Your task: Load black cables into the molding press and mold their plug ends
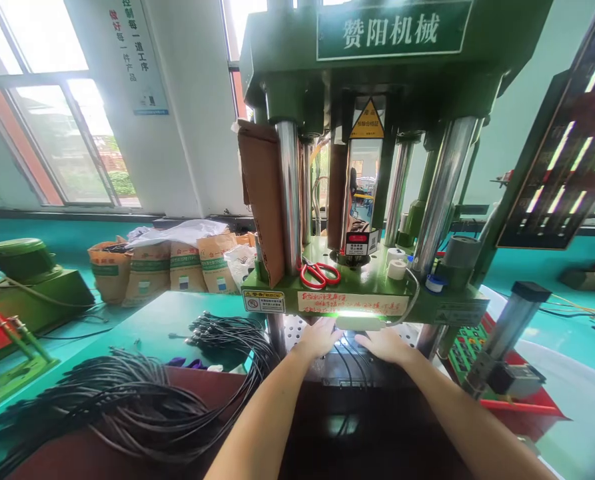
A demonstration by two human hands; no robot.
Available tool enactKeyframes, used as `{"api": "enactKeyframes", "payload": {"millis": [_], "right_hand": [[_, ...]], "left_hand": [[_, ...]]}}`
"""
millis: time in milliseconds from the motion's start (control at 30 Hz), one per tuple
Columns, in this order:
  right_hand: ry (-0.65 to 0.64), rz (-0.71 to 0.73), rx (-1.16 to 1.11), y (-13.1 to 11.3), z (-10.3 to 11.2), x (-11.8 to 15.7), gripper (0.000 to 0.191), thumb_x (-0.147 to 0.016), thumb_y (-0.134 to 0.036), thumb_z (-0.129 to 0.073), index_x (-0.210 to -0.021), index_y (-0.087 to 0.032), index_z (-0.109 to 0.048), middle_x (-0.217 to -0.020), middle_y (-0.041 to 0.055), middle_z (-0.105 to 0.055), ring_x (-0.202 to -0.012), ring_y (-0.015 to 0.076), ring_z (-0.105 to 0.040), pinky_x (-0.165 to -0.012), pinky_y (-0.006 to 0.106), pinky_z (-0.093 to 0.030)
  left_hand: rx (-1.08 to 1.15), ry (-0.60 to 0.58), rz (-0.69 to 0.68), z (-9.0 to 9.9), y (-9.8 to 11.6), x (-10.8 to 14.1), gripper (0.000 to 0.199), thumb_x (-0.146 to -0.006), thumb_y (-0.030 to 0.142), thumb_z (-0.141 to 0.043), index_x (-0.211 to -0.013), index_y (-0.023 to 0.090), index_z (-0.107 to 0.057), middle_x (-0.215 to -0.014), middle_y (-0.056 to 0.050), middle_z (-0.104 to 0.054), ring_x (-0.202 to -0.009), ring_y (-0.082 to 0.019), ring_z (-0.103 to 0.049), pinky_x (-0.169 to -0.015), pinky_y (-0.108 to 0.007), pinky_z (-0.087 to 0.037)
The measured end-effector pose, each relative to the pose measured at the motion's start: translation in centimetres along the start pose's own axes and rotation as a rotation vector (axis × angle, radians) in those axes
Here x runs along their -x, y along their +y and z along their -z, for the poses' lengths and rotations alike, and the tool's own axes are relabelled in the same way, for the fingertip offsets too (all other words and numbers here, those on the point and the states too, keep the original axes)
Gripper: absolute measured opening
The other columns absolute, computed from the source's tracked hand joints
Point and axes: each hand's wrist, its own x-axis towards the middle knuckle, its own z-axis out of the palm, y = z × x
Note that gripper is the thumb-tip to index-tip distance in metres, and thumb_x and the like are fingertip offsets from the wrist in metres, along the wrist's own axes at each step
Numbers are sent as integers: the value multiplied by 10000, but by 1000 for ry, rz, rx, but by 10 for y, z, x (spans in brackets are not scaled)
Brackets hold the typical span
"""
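Both forearms reach under a green press, left hand (320, 339) and right hand (384, 345) flat, fingers spread, gripping nothing, pressing black cables (350, 363) into the mould; 1 bundle (142, 400) waits on the worktop (147, 320). Seating appears underway; withdrawing hands seems next.

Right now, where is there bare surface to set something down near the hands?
Bare green tabletop lies between the paper sacks and the black cable bundle. The machine ledge holding the red scissors and tape rolls is crowded. Left hand and right hand fill the mould area.
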Motion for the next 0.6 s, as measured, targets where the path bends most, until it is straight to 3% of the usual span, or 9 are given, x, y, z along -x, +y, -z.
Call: {"api": "enactKeyframes", "payload": {"millis": [333, 600], "right_hand": [[9, -33, -65, 4, -7, -8, 388, -861, -432, -392, -1109, -230, -613, -1127, 65, -635, -1113, 241, -511, -961, 361, -339], [82, -73, -126, 0, -2, -13, 326, -855, -395, -479, -1096, -210, -596, -1164, 87, -593, -1076, 233, -523, -941, 420, -370]], "left_hand": [[2, 34, 55, -9, 1, -2, 451, -853, 489, -316, -1177, 229, -489, -1193, -67, -565, -1078, -223, -516, -938, -386, -356], [-16, 8, 30, 7, 3, -4, 452, -854, 473, -312, -1142, 203, -532, -1153, -88, -585, -1065, -232, -522, -899, -384, -387]]}}
